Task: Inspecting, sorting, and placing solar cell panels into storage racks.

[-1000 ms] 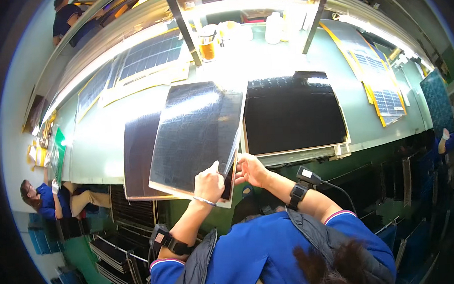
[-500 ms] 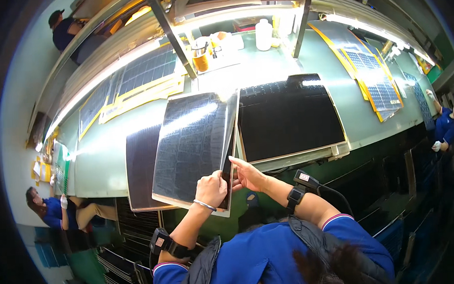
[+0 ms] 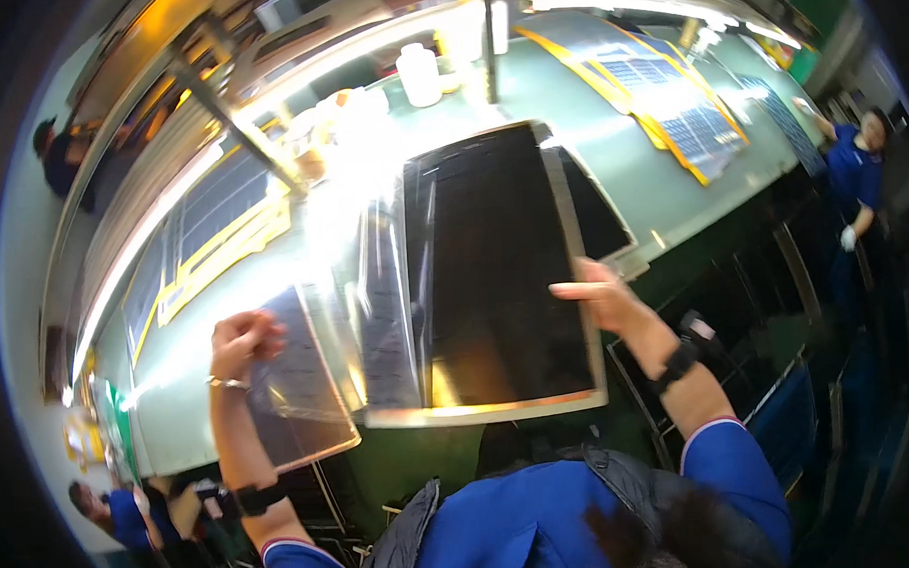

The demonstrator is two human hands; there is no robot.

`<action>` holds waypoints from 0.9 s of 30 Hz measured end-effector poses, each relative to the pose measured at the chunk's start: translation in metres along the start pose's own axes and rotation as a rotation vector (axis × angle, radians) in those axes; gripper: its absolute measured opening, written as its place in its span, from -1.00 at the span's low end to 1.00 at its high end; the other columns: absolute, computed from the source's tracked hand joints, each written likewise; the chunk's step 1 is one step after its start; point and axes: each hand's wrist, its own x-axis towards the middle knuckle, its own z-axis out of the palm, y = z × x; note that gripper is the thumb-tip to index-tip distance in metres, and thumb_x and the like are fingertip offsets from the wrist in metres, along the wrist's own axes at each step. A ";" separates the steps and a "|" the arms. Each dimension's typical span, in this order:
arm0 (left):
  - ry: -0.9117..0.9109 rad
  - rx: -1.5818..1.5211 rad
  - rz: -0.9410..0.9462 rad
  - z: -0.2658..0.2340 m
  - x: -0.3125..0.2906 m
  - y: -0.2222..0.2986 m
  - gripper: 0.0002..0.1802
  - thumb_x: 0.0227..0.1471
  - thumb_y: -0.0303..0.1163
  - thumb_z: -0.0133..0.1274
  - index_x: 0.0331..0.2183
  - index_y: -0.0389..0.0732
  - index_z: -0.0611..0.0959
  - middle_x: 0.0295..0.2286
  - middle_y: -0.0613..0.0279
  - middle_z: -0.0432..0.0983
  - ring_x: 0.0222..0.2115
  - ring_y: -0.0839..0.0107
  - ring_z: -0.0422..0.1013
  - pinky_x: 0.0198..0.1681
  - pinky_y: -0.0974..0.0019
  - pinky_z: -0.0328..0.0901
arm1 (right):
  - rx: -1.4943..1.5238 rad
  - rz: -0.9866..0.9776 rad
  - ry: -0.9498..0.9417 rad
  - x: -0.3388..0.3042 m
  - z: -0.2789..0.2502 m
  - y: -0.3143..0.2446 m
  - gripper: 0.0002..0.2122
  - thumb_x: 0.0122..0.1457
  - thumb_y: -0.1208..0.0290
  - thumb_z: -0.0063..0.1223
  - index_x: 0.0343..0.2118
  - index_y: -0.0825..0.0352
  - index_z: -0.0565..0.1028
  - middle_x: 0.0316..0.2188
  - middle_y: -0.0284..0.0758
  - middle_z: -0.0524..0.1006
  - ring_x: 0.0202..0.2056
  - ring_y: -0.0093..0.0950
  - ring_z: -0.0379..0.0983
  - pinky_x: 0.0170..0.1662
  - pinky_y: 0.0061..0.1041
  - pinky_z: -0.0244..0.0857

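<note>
A black rectangular panel (image 3: 499, 272) with a pale rim stands tilted in front of me. My right hand (image 3: 605, 297) grips its right edge, thumb over the front face and fingers behind. Along its left side a clear film (image 3: 383, 307) is lifted off the face, shiny with reflections. My left hand (image 3: 244, 341), smeared by motion, is closed well out to the left at what looks like the film's edge. Below it lies a second dark panel (image 3: 303, 389), seen partly through the film. Another black panel (image 3: 594, 209) shows behind the raised one, mostly covered.
The pale green bench (image 3: 528, 91) runs across the view. Yellow-edged gridded sheets (image 3: 668, 96) lie at the right and more gridded sheets (image 3: 222, 232) at the left. A white bottle (image 3: 419, 77) stands under the lit shelf. Co-workers are at both sides, one person (image 3: 859, 170) at the right.
My left hand has swung far left from the panel's lower edge, with the clear film drawn away. The panel's black face now shows, and my right hand has moved right along with it.
</note>
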 end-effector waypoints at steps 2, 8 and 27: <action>0.057 -0.135 -0.094 -0.019 0.014 -0.039 -0.78 0.01 -0.30 0.13 -0.46 -0.28 0.60 -0.58 0.21 0.54 -0.66 0.51 0.42 -0.62 0.49 0.31 | 0.094 -0.107 0.237 -0.089 -0.058 -0.026 -0.59 -0.01 0.61 0.06 -0.03 0.42 0.33 -0.16 -0.24 0.47 -0.19 -0.42 0.47 -0.11 -0.42 0.39; -0.005 -0.406 -0.154 0.090 0.082 -0.153 -0.83 0.08 -0.37 0.05 -0.30 -0.26 0.52 -0.48 0.30 0.45 -0.58 0.57 0.33 -0.58 0.57 0.26 | -0.103 -0.570 1.288 -0.396 -0.113 -0.030 -0.61 0.02 0.56 0.09 -0.03 0.40 0.37 -0.18 -0.29 0.49 -0.18 -0.49 0.44 -0.10 -0.52 0.31; -0.122 0.524 0.252 0.385 0.022 -0.025 -0.61 0.09 -0.31 -0.05 -0.06 -0.30 0.47 -0.18 0.07 0.49 -0.20 0.24 0.44 -0.13 0.37 0.37 | -0.469 0.312 3.031 -0.782 -0.070 0.290 -0.54 0.10 0.46 0.05 0.03 0.57 0.26 -0.67 -0.21 0.44 -0.71 -0.55 0.26 -0.61 -0.52 0.16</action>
